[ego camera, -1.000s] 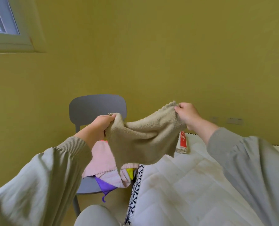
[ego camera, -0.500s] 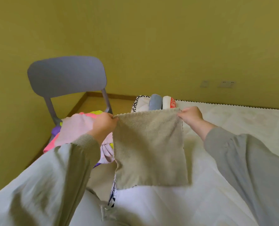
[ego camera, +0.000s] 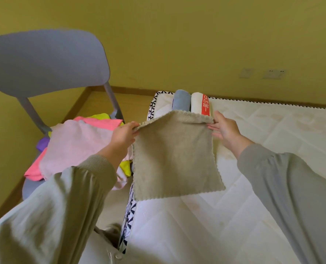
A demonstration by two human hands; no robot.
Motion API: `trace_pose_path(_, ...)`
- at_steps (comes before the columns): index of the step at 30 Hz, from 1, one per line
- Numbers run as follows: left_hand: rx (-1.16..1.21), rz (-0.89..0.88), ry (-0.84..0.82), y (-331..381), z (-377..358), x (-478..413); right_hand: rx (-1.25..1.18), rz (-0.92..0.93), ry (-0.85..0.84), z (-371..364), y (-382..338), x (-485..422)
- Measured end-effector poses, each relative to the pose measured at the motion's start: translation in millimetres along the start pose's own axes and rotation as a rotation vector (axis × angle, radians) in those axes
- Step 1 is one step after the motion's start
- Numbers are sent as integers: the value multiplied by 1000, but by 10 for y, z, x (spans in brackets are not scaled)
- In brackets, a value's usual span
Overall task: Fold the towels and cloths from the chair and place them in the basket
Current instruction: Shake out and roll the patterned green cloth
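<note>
On the chair (ego camera: 44, 60) at the left lies the heap of cloths (ego camera: 76, 145) not yet folded. Just right of it the left hand (ego camera: 123, 138) pinches the far left corner of the beige towel (ego camera: 174, 159), which is spread over the left edge of the bed (ego camera: 272, 149), its near left corner hanging just past that edge. The right hand (ego camera: 226, 131) is at the far right corner with its fingers nearly straight; whether it pinches or only touches I cannot tell.

The step looks like laying the towel flat before the first fold. It would go best to draw the whole towel onto the bed, pull the far edge taut, then bring corner to corner.

Counted: one chair; at least four cloths on it by colour (purple, bright pink, pale pink, yellow); one beige towel; two folded pieces at the bed's far left corner, a blue-grey roll (ego camera: 180, 101) and a white roll with a red band (ego camera: 197, 102). No basket shows.
</note>
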State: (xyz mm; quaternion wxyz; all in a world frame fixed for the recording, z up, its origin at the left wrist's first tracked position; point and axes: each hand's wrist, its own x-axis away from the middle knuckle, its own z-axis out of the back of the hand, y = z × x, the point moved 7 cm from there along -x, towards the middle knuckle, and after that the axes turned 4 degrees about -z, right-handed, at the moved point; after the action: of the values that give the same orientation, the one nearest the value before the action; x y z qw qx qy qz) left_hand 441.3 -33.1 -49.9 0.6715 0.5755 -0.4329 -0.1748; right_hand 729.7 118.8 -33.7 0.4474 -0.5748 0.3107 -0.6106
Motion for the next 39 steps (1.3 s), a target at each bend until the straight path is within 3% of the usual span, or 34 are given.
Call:
trace_pose_path(8, 158, 89, 149, -651, 152, 379, -57, -154, 6, 194, 731, 92)
trace_pose_path(10, 182, 134, 140, -836, 190, 498, -159, -258, -20, 247, 976, 148)
trace_pose_path(13, 125, 203, 78, -1073, 218, 608, -116, -317, 9, 373, 1262, 206)
trace_pose_path(20, -87, 190, -2, -1251, 312, 688, 245, -185, 39, 466, 1405, 246)
trace_pose_path(25, -19, 152, -47, -1245, 350, 738, 189, -141, 81, 533, 1403, 302)
trace_pose_path(29, -258, 108, -64, -1302, 366, 788, 430, -88, 77, 515, 1466, 372)
trace_pose_path(39, -657, -79, -116, -1293, 403, 763, 655, 167, 91, 412, 1406, 563)
